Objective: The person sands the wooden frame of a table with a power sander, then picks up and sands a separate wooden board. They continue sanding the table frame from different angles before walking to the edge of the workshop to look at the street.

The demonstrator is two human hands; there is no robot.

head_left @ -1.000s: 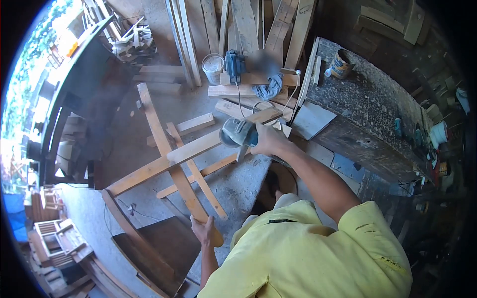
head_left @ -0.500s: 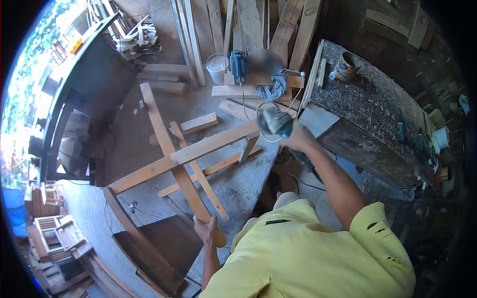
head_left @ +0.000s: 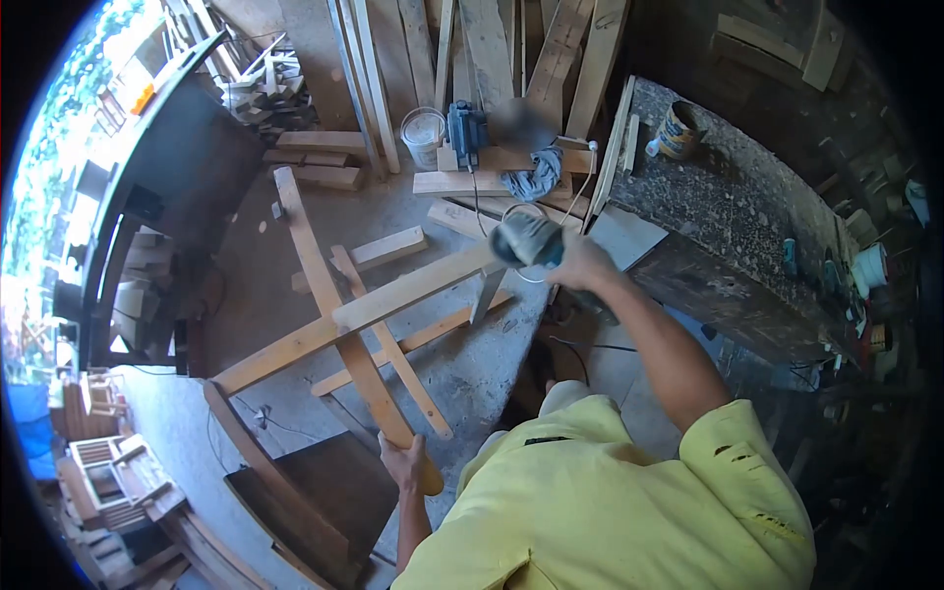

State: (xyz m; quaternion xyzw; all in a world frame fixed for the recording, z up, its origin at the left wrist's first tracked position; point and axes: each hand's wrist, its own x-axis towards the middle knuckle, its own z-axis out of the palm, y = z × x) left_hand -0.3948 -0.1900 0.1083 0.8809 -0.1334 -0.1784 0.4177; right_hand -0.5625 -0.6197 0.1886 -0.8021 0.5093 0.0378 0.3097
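Observation:
My right hand (head_left: pixel 582 264) is wrapped around an angle grinder (head_left: pixel 531 239), whose round head overlaps the far right end of a long wooden bar (head_left: pixel 423 287). That bar belongs to a wooden frame with crossing pieces, resting on the grey work surface. Low in the view, my left hand (head_left: pixel 403 460) grips the near end of the frame's wide crosspiece (head_left: pixel 366 379), fingers closed round its edge. A narrower slat (head_left: pixel 401 359) runs alongside this crosspiece. Beneath the frame's right end shows a short upright leg (head_left: pixel 486 295).
A blue power tool (head_left: pixel 467 130), a white bucket (head_left: pixel 423 136) and a crumpled grey cloth (head_left: pixel 536 175) sit among boards at the back. On the right stands a paint-spattered bench (head_left: pixel 728 197) with a can (head_left: pixel 678 130). A dark panel (head_left: pixel 315 492) lies at lower left.
The grinder and my right hand have shifted slightly left along the bar, and the grinder's head has turned. My left hand keeps its hold on the crosspiece. The whole view has slid a little.

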